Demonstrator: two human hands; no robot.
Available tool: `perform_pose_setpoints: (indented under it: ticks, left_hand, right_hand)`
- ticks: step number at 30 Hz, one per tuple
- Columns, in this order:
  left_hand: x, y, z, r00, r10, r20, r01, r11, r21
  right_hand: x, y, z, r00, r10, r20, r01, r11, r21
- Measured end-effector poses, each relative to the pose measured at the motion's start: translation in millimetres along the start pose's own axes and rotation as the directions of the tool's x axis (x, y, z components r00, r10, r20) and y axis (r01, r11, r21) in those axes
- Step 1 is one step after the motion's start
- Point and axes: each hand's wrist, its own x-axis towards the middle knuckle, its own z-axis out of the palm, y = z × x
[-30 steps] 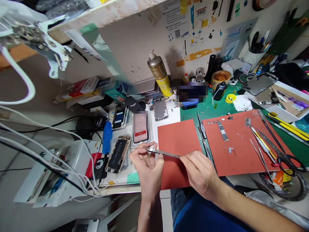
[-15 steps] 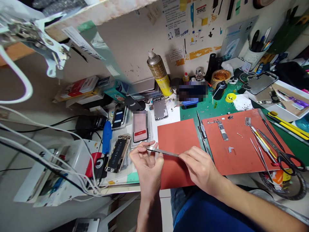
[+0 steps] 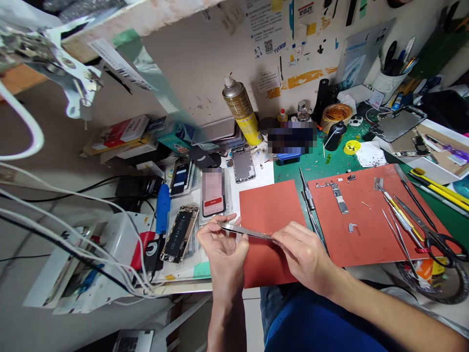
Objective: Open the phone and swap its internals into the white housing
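A thin, flat metallic piece (image 3: 245, 231), seen nearly edge-on, spans the gap between my two hands above the left red mat (image 3: 273, 205). My left hand (image 3: 224, 249) is palm up, its fingers and thumb curled round the left end of the piece. With fingers pinched together, my right hand (image 3: 302, 250) grips the right end. On the right red mat (image 3: 361, 247) lie a narrow circuit board (image 3: 340, 198) and a small metal part (image 3: 352, 228). A pen-like tool (image 3: 307, 189) rests between the two mats.
Left of my hands are an opened phone (image 3: 180, 233), a lit phone (image 3: 213, 193) and a blue-handled tool (image 3: 162, 208). A spray can (image 3: 242, 110) stands behind. Scissors (image 3: 432, 237) and tweezers (image 3: 401, 239) lie at the right mat's edge. White cables (image 3: 124, 264) hang at left.
The metallic piece has tilted slightly, showing a little more of its face. Both hands keep their hold and have hardly moved. The view has shifted very slightly.
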Motion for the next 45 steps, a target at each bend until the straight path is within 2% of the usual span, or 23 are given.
perform_pose_setpoints:
  ticks: [22, 25, 29, 32, 41, 45]
  left_hand:
    - [1, -1, 3.5, 1.000, 0.017, -0.008, -0.017, 0.999, -0.042]
    - [1, -1, 3.9, 1.000, 0.010, -0.015, -0.010, 0.999, -0.045]
    - [2, -2, 3.6, 1.000, -0.011, -0.026, 0.010, 0.999, -0.030]
    - [2, -2, 3.1, 0.999, -0.017, -0.042, 0.017, 1.000, -0.022]
    - [1, -3, 2.9, 0.998, -0.029, -0.051, 0.027, 0.999, -0.037]
    - [1, -3, 3.8, 0.998, -0.022, -0.052, 0.020, 0.999, -0.033]
  right_hand:
    - [1, -1, 0, 0.995, 0.083, 0.058, -0.087, 0.994, 0.061]
    - [-1, -2, 1, 0.999, 0.021, 0.025, -0.020, 1.000, -0.021]
    - [-7, -4, 5, 0.989, -0.145, -0.039, 0.131, 0.960, -0.248]
    - [-13, -6, 7, 0.982, -0.186, -0.037, 0.161, 0.923, -0.349]
    - [-15, -12, 6, 0.967, -0.251, -0.032, 0.216, 0.884, -0.415]
    - [-13, -13, 6, 0.974, -0.224, -0.045, 0.187, 0.895, -0.406]
